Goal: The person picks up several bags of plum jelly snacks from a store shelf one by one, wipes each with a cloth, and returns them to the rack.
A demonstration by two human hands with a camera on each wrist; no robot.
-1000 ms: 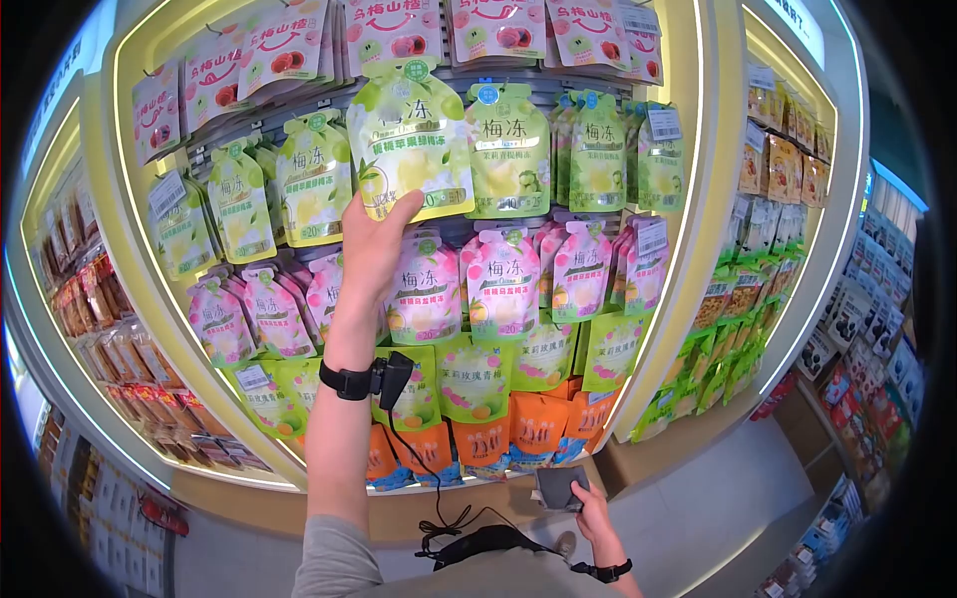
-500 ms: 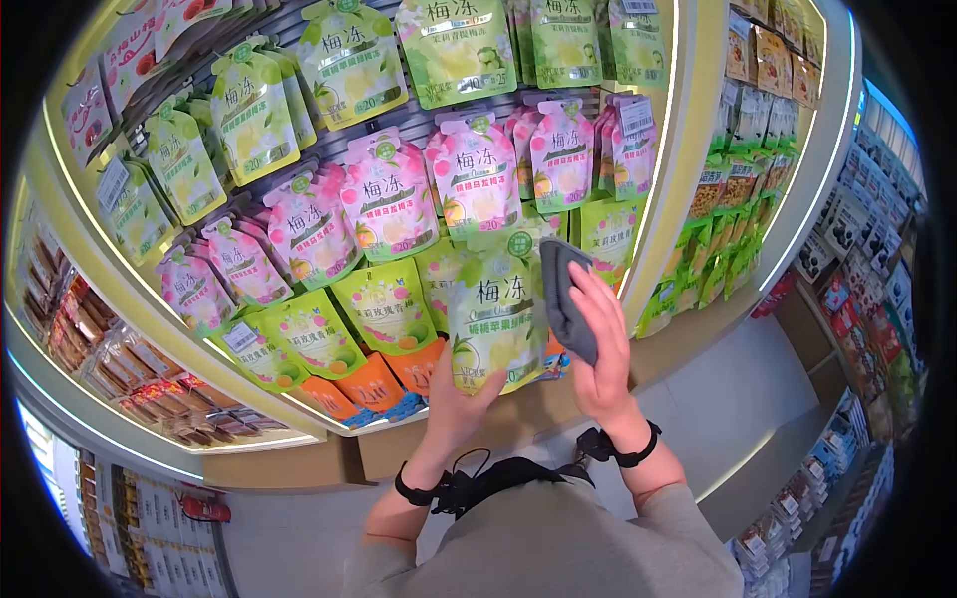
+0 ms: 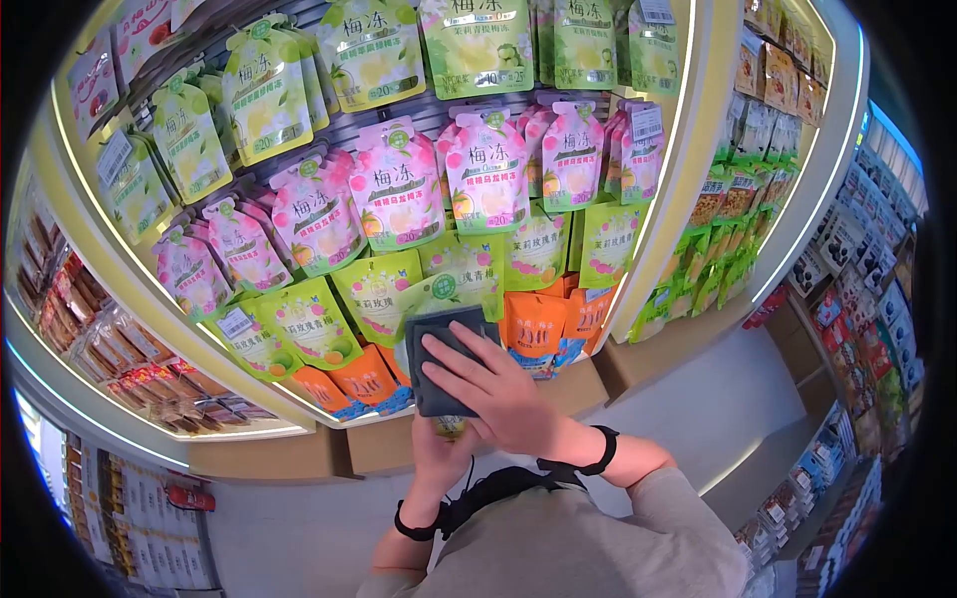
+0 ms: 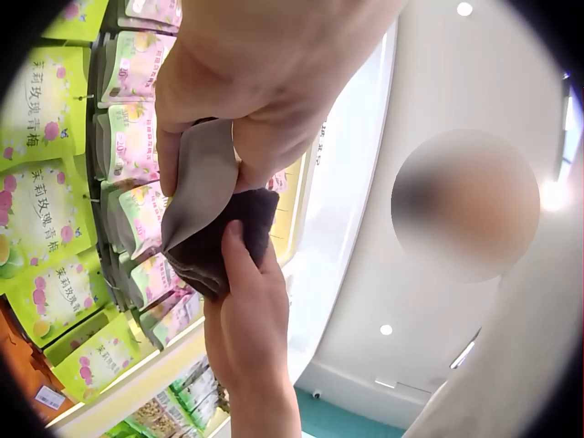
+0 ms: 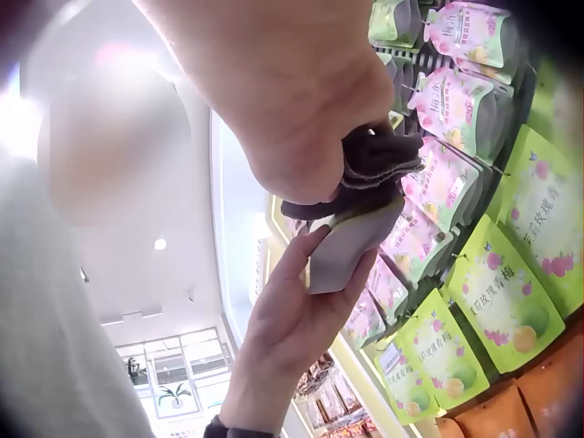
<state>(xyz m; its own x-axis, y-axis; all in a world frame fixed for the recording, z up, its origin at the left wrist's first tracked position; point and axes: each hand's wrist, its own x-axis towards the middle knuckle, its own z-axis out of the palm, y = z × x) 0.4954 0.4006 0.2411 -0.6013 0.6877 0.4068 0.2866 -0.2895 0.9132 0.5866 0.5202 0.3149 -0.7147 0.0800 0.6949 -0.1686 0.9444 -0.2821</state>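
Observation:
My left hand (image 3: 439, 456) grips a green stand-up pouch of plum jelly (image 3: 445, 287) by its lower end. In the left wrist view the pouch's pale bottom fold (image 4: 203, 173) shows between the thumb and fingers. A folded dark grey cloth (image 3: 435, 391) lies flat over the pouch's front and hides most of it. Over the cloth is my right hand (image 3: 510, 401), its fingers spread across the face. The left wrist view shows the right thumb (image 4: 235, 246) along the cloth's near edge.
Just beyond the hands stands a lit shelf with hanging green jelly pouches (image 3: 374, 55), pink pouches (image 3: 397, 189), lime-green bags (image 3: 317, 324) and orange bags (image 3: 535, 324). A brown ledge (image 3: 404, 448) runs below it. Further shelves stand at both sides.
My left hand has brought the green pouch down from the upper row toward the body. My right hand has risen and laid the grey cloth onto the pouch's front.

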